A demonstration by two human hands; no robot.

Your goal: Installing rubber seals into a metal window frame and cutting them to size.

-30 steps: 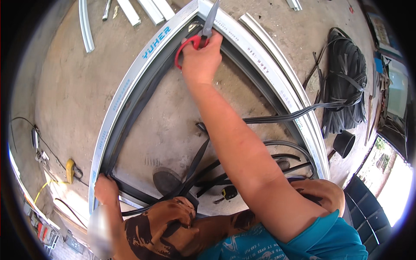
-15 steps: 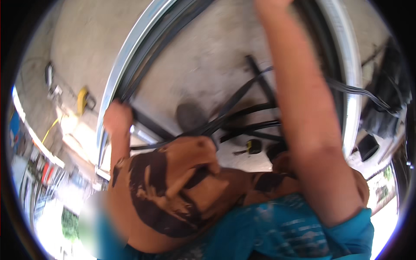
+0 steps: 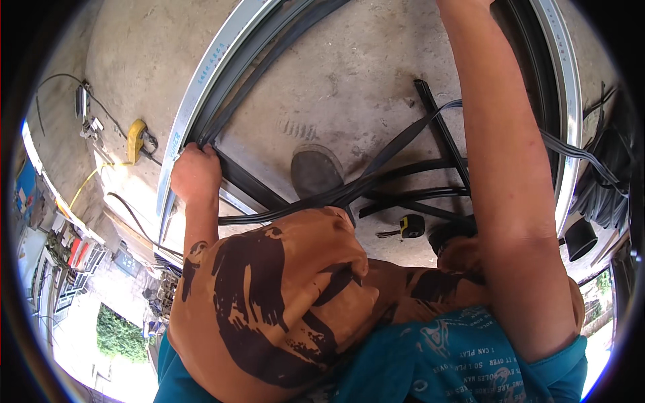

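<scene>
Rough concrete floor [image 3: 376, 74] fills the head view, sunlit, with a paler bright strip along the lower left rim. Arched aluminium window frame [image 3: 195, 87] lies flat on it, its pale profile curving from lower left up to the top edge and down again at the right edge. Left hand [image 3: 195, 176], left of centre, fingers curled closed over the frame's inner edge where the black rubber gasket strip [image 3: 269, 57] runs in the channel. Right arm reaches to the top edge; right hand out of frame, finger state cannot be told. Loose gasket lengths [image 3: 403, 134] cross the floor at centre, sagging and twisting. Judgement: gasket is light, soft, floppy, probably grippy rather than slick; best pinched close to the channel. Frame looks stiff, light for its span, awkward; hold by the profile edge. Yellow tape measure [image 3: 411, 226] lies lower centre-right; yellow tool [image 3: 136, 138] upper left; gasket coil [image 3: 605, 181] at right edge.
</scene>
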